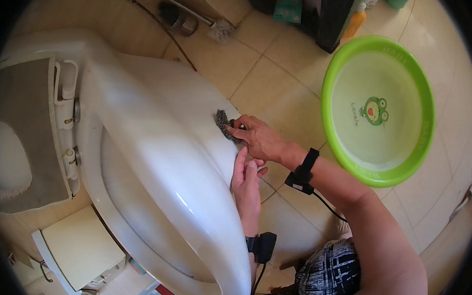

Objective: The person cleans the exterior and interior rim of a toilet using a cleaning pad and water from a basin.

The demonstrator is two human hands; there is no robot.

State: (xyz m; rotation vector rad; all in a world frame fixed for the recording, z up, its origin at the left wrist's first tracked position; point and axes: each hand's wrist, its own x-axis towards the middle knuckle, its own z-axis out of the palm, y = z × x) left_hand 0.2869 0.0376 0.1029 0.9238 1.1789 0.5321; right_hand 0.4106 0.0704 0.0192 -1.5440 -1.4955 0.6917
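Observation:
My right hand (pixel 261 139) grips a grey steel wool scrubber (pixel 226 124), pressed to the outer side of a white ceramic toilet (pixel 182 103). Just below it my left hand (pixel 248 176) is held palm up beside the ceramic, its fingers partly curled and apart, with nothing seen in it. Its fingertips come close to the right hand; whether they touch, I cannot tell. The toilet's seat, with a grey cover (pixel 24 98), is raised at the left by its hinges. A black strap with a small box and a cable sits on each wrist.
A green-rimmed basin (pixel 328 96) with a frog picture stands on the tiled floor (pixel 281 77) at right. Behind the toilet are a toilet brush (pixel 221 29) and a hose (pixel 162 26). An orange pump bottle (pixel 355 23) stands beside a dark panel (pixel 335 21). A cream cabinet (pixel 82 245) is lower left.

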